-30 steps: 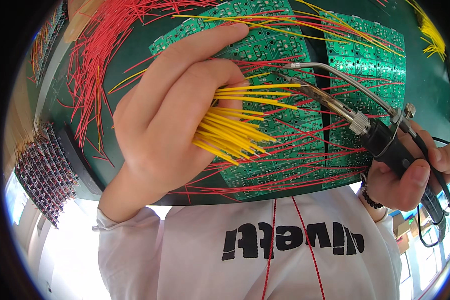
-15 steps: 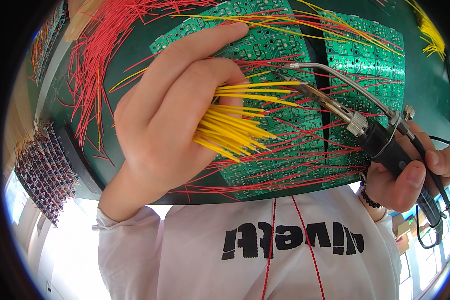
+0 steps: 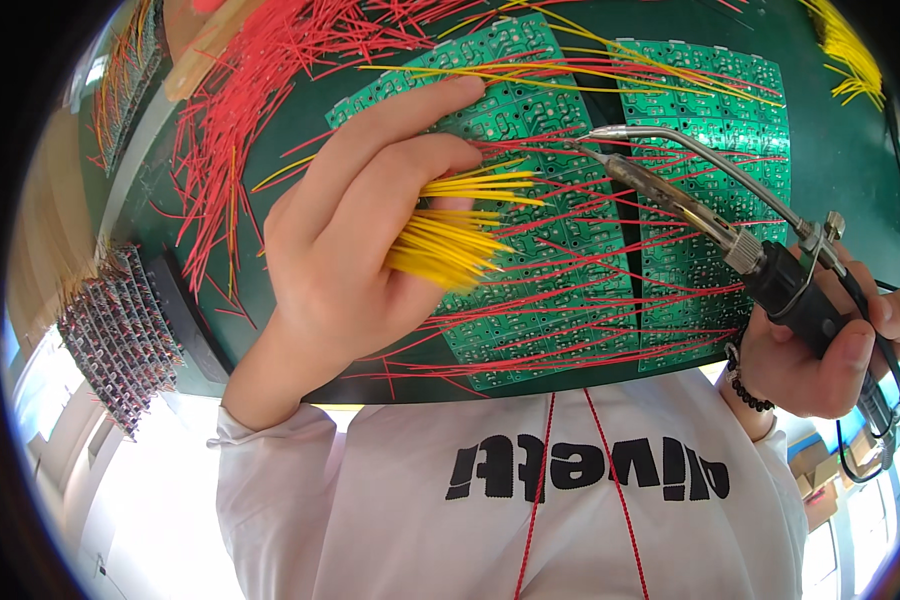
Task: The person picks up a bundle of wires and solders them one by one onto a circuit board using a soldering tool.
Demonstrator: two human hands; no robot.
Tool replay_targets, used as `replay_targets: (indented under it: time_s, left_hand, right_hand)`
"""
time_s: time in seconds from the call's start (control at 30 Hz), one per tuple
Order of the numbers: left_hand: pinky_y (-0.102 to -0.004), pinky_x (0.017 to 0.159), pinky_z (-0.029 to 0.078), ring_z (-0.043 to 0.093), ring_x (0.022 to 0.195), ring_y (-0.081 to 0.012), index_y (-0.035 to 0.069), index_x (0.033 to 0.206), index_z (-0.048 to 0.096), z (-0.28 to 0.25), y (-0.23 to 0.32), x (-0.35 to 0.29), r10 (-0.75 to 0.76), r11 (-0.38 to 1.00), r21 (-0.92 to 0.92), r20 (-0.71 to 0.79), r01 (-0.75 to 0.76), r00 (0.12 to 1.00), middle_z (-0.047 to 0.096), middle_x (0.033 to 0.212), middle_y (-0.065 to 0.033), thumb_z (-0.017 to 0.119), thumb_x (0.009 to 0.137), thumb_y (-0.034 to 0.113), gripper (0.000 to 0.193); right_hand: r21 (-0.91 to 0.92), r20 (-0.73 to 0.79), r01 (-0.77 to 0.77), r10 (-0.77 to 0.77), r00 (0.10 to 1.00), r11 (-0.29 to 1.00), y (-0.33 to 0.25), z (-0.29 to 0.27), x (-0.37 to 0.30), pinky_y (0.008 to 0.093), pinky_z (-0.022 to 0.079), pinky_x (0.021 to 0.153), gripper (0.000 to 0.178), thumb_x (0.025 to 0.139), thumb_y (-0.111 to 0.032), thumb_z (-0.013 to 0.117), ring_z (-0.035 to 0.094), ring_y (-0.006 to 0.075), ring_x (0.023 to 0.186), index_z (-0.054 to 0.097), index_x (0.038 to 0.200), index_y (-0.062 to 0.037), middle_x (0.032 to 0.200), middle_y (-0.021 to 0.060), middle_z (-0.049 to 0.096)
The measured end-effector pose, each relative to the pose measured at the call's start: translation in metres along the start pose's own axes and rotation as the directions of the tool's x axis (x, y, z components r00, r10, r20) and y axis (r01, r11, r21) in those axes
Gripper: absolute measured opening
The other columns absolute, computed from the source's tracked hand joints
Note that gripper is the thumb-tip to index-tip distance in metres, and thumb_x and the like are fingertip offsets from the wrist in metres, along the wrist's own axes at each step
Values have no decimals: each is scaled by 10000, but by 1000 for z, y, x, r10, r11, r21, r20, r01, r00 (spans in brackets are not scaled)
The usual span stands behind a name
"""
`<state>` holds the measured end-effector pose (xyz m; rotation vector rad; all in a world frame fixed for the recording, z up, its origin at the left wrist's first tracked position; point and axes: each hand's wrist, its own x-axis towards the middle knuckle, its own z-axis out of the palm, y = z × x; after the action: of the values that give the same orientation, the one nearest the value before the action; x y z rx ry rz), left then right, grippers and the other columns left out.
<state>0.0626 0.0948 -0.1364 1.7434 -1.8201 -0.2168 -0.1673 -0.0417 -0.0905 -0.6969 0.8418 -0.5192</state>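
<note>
My left hand (image 3: 340, 240) is closed around a fanned bundle of yellow wires (image 3: 450, 245), their ends pointing right and partly smeared by motion. Its fingers are curled above the left green circuit board panel (image 3: 510, 115). In my right hand (image 3: 820, 365) is a black-handled soldering iron (image 3: 795, 300) with a curved metal solder feed tube (image 3: 705, 160) clamped to it. The iron's tip hovers over the left panel, a little right of the yellow wire ends; whether it touches anything I cannot tell. Red wires (image 3: 595, 258) lie across this panel and the right circuit board panel (image 3: 675, 110).
A large heap of red wires (image 3: 260, 90) spreads over the dark green work surface at the upper left. Yellow wires (image 3: 855, 65) lie at the upper right. Stacked wired boards (image 3: 120, 335) stand at the left beside a black bar (image 3: 185, 315). A cable trails from the iron.
The yellow bundle has drawn back left, away from the iron's tip, and its ends have shifted in my left hand. The iron has moved slightly right. The whole view has turned a little.
</note>
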Motion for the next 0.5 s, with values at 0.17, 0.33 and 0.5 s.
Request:
replay_targets:
  time_s: [0.17, 0.33, 0.5]
  left_hand:
    - [-258, 653, 463, 609, 799, -215, -21, 986, 554, -10, -10, -4, 61, 996, 75, -117, -52, 991, 597, 1028, -207, 387, 933, 171, 259]
    - [-217, 516, 398, 501, 567, -152, 15, 1038, 502, -34, -15, -10, -43, 990, -142, -359, -9, 933, 576, 860, -172, 387, 941, 228, 260]
    - [-204, 474, 361, 391, 499, -110, 33, 958, 441, -40, 0, -17, -185, 915, -403, -424, -1, 887, 528, 741, -149, 407, 932, 267, 239]
  right_hand:
    - [-134, -49, 52, -59, 997, 990, 4, -42, -4, 223, 393, 753, 269, 795, -227, 551, 414, 99, 628, 399, 641, -68, 614, 24, 462]
    - [-781, 31, 515, -802, 596, 353, 43, -72, -9, 273, 398, 712, 366, 831, -301, 421, 425, 146, 603, 440, 607, -12, 555, 60, 474]
    - [-733, 134, 564, -732, 668, 380, 38, -59, -1, 247, 402, 621, 356, 804, -330, 578, 498, 137, 642, 497, 661, -14, 652, 5, 516]
